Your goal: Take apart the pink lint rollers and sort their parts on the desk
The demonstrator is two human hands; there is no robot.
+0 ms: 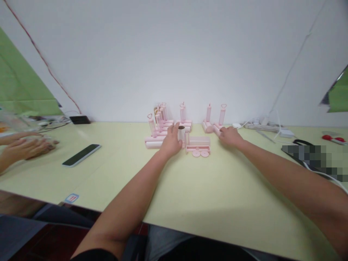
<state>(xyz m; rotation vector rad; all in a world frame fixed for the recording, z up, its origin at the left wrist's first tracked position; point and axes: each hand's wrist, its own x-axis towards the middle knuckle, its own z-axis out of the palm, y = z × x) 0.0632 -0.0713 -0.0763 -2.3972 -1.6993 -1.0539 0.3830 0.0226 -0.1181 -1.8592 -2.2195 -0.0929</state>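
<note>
My left hand is curled against the left side of a small white paper roll with a brown core, which stands upright; the roll's lower part is hidden by the hand. Right of the roll stands a pink clear tube, then an open pink case with two pink discs in front. My right hand closes on the near end of a lying pink cylinder. Behind it rises a pink handle with a heart-shaped loop.
Several pink handles and lying pink cylinders stand grouped at left by the wall. A phone lies farther left, near another person's hands. At right are a power strip, cables and red-handled scissors.
</note>
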